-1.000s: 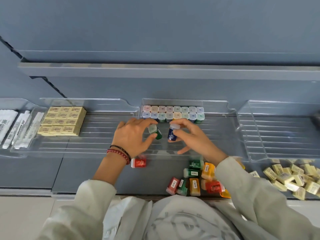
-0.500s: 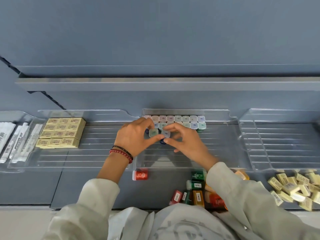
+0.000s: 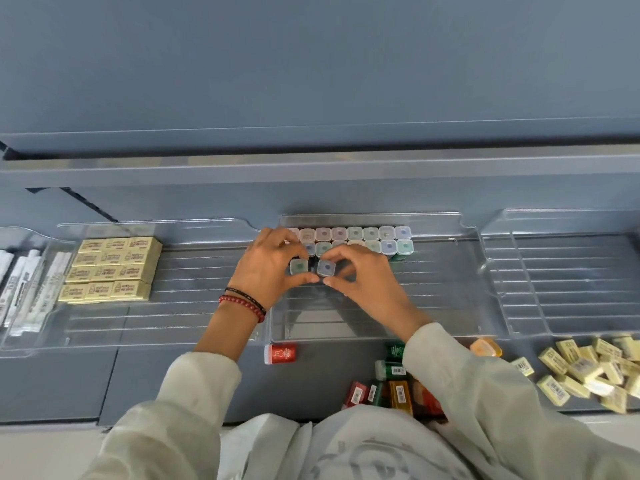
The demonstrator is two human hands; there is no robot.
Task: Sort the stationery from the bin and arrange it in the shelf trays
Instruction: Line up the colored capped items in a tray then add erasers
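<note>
Head view: left hand point(image 3: 268, 268) pinches a green-capped bottle point(image 3: 299, 266), fingers point(image 3: 301, 279) curled round it; right hand point(image 3: 367, 285) clamps a blue-capped bottle point(image 3: 326, 268) just beside. Both stand upright in the middle tray point(image 3: 433, 306), right in front of two capped rows point(image 3: 370, 233). More loose bottles point(image 3: 394, 393) lie on the shelf point(image 3: 173, 375) below.

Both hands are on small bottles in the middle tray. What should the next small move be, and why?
Probably nudge both back and let go. The left hand pinches the green-capped bottle and the right hand the blue-capped bottle, upright, just in front of the second row.
</note>
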